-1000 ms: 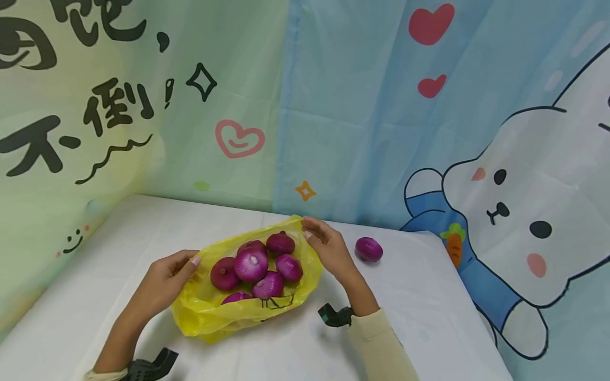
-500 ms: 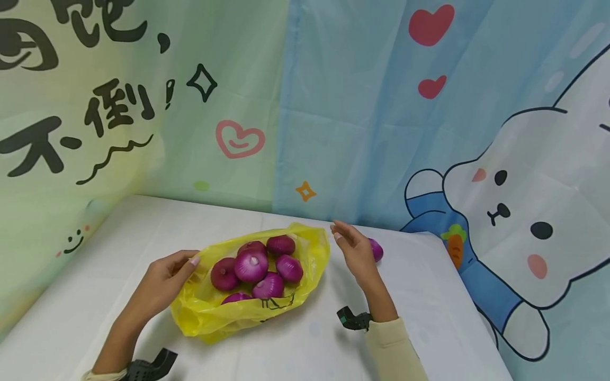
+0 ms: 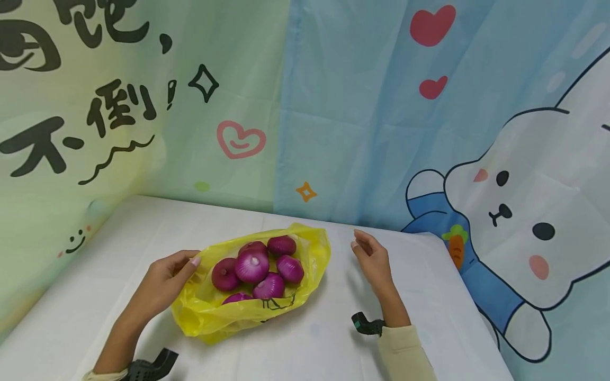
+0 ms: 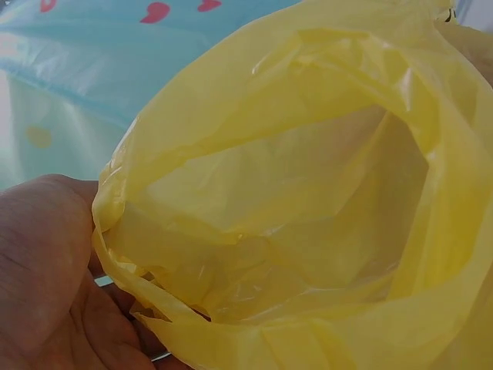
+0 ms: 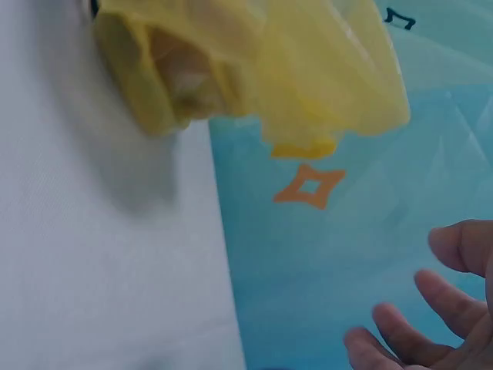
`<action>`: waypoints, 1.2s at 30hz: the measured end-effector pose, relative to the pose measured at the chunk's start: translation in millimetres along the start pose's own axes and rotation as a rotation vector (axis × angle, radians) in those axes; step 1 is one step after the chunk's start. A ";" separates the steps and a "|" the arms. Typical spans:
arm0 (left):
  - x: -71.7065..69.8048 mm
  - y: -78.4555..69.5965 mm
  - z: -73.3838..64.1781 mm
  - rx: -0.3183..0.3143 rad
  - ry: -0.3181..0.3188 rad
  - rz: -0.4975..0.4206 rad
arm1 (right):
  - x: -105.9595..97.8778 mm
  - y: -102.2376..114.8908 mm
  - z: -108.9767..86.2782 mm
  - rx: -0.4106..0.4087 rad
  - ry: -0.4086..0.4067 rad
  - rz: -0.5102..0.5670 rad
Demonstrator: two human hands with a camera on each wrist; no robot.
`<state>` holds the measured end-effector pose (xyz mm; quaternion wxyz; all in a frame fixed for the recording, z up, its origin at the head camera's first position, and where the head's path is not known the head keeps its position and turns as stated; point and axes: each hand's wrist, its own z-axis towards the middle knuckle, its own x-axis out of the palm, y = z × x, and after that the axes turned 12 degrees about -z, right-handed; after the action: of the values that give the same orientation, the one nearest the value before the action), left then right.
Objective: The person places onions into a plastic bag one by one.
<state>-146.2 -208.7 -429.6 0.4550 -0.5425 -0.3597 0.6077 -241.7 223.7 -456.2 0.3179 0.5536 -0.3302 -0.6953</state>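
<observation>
A yellow plastic bag [image 3: 205,317] rests with its mouth spread wide, several purple onions [image 3: 251,265] lying inside. My left hand [image 3: 164,278] pinches the bag's left rim between thumb and fingers. In the left wrist view the bag's film [image 4: 323,339] fills most of the frame, with the left palm [image 4: 38,262] at its edge. To the right of the bag, apart from it, my right hand [image 3: 375,264] hovers over the table holding nothing. Its fingers [image 5: 408,339] are spread and loosely bent in the right wrist view. The single onion outside the bag is hidden behind this hand in the head view.
A white cloth [image 3: 295,349] covers the table. Behind it hangs a printed curtain [image 3: 333,132], with hearts, lettering and a rabbit figure. Black camera mounts [image 3: 367,324] sit at both wrists, below pale sleeves.
My right hand has let go of the bag's right rim and moved right, to where the loose onion lay in view. The left hand keeps its grip in place.
</observation>
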 end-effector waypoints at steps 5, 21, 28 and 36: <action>-0.5 0.5 0.1 -0.001 -0.001 0.001 | -7.4 -18.9 5.7 0.090 -0.083 0.010; -2.3 1.5 1.1 -0.023 -0.003 -0.003 | -25.5 -67.2 24.6 0.263 -0.014 -0.130; -1.7 2.8 1.5 -0.029 -0.003 -0.004 | -23.1 -74.6 29.2 0.279 0.052 -0.151; -1.5 3.6 2.4 -0.036 -0.005 -0.001 | -14.0 -83.3 37.4 0.203 0.106 -0.188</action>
<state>-149.2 -211.2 -432.0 0.4445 -0.5488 -0.3718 0.6025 -282.1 287.2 -509.6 0.2106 0.6474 -0.3282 -0.6548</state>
